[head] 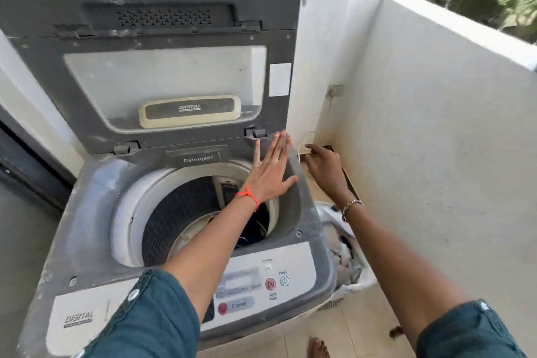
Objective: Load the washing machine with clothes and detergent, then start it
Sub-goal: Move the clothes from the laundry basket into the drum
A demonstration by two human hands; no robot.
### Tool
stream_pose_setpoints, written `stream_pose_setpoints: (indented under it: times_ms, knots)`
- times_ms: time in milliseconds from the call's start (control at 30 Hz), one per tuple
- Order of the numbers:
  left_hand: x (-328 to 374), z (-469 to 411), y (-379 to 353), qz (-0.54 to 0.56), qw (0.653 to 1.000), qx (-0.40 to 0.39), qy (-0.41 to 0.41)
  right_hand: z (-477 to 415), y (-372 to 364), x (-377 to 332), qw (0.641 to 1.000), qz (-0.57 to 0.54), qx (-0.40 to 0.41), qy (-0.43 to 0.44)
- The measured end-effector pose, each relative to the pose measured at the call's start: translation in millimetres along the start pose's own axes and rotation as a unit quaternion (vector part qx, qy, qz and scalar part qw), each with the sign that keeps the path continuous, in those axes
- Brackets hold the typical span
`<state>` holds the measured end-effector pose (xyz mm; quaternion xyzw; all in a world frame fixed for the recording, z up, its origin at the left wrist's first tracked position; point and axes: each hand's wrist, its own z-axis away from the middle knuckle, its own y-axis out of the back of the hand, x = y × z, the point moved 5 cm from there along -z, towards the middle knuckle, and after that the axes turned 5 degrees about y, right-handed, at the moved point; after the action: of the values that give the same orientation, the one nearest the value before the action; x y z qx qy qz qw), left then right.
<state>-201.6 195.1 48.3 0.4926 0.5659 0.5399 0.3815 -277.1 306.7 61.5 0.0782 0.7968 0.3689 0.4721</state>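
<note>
Asker: Where is the left hand [268, 174]?

Watcher: Stretched over the drum [174, 212] of the washer [96, 212], palm down. Its fingers are straight and spread wide, and it holds nothing. The fingertips reach the lower edge of the raised lid [162, 75], by the right hinge. I cannot tell whether they press on it. The thumb points at the washer's right rim.

Asker: And the right hand [325, 167]?

Watcher: It is out past the washer's right side, low in the corner by the wall [436, 154], well clear of the machine top. The fingers are loosely bent, with the back of the hand towards us. Nothing shows in its grasp. A thin white cord [305, 139] hangs just beside the fingertips.

Asker: So the hands are apart?

Watcher: Yes, near each other, with the washer's right edge between them.

Asker: Where are the clothes?

Watcher: Some dark cloth [252, 232] lies at the bottom of the drum. More is in a white bag [348, 264] on the floor, against the washer's right side, under the right forearm.

Asker: And the detergent?

Watcher: I see only the drawer [198, 158] marked "Detergent", closed, behind the drum. The start button [270, 284] sits on the front panel [290, 264], under the left forearm.
</note>
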Motion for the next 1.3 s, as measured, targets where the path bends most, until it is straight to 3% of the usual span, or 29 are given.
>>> stream_pose_setpoints:
  times_ms: [167,433,533,733,900,1133,1300]
  knots:
    - [97.4,-59.2,-22.1,0.032,0.997,-0.019,-0.062,5.6,56.9,89.9,0.996,0.069,0.020,-0.058]
    - [196.1,-131.4,-128.3,0.047,0.993,-0.073,-0.076,27.5,56.7,251.9,0.982,0.083,-0.063,-0.155]
    - [201.9,-140.7,-199.2,0.034,0.994,-0.070,-0.079,35.4,15.8,310.8,0.979,0.066,-0.109,-0.161]
    - [189.6,-111.1,-381.5,0.001,0.989,-0.141,-0.036,71.1,-90.6,433.0,0.957,0.108,-0.238,-0.123]
    - [161.4,-94.2,-515.7,0.030,0.980,-0.198,0.017,102.8,-172.0,524.0,0.938,0.154,-0.285,-0.123]
    - [131.9,-87.9,-639.5,-0.031,0.959,-0.278,-0.040,123.9,-255.4,592.6,0.916,0.180,-0.337,-0.118]
    - [114.7,-84.1,-682.4,-0.078,0.934,-0.346,-0.036,125.5,-288.3,611.7,0.903,0.214,-0.359,-0.106]
